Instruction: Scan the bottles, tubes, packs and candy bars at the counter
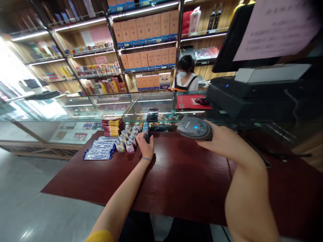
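Note:
My right hand is wrapped round a grey barcode scanner, held above the brown table with a blue light glowing on its top. My left hand rests low at the table, fingers closed on a small dark item whose kind I cannot make out. Just beyond it stands a row of small blue-topped items. Left of that hand are several small clear bottles with silvery caps. A stack of red and yellow packets and a row of blue and white packets lie farther left.
Behind the brown table runs a glass display counter with a phone on it. A mouse sits on a red mat. A monitor and dark machine stand right. One person is behind the counter.

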`<action>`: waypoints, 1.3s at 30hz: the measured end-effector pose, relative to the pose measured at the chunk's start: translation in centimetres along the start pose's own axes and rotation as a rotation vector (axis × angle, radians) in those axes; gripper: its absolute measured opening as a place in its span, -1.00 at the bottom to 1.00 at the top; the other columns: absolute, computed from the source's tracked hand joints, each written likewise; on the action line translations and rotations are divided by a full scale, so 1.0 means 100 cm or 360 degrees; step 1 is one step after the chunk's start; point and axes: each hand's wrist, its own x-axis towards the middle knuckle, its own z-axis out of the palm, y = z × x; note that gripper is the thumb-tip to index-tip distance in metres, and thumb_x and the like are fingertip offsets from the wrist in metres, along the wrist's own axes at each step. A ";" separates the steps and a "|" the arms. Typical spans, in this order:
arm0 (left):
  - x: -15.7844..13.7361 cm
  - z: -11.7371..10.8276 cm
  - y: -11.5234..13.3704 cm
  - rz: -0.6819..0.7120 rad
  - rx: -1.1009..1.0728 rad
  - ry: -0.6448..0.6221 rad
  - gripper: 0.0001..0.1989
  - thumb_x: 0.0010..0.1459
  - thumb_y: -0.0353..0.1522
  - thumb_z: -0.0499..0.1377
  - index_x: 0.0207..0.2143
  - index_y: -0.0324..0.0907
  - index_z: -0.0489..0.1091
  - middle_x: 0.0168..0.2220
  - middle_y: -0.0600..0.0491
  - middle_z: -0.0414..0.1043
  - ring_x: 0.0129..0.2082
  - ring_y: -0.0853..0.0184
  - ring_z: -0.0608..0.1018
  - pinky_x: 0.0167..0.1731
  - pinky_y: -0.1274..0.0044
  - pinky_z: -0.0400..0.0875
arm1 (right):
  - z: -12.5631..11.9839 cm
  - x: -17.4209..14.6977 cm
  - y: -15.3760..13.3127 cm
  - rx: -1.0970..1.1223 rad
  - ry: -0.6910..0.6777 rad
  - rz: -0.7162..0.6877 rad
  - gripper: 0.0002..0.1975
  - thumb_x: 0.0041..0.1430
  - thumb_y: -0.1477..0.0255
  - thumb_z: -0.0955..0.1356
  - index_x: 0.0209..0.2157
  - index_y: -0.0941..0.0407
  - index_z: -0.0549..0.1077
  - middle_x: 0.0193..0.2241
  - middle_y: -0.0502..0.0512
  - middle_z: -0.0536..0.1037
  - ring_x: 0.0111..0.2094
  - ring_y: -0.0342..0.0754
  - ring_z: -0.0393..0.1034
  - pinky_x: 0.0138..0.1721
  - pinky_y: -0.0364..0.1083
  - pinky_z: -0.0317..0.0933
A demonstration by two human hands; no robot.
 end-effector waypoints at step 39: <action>-0.117 0.175 0.106 -0.0238 -0.0750 -0.0871 -0.69 0.21 -0.37 0.28 0.01 -0.13 0.39 -0.02 -0.08 0.44 -0.07 0.24 0.52 -0.03 0.39 0.44 | -0.048 -0.053 0.083 0.0272 0.0347 0.0814 -0.71 0.14 0.15 0.40 -0.16 0.00 0.44 -0.66 -0.08 0.46 -0.62 0.04 0.42 -0.49 -0.03 0.24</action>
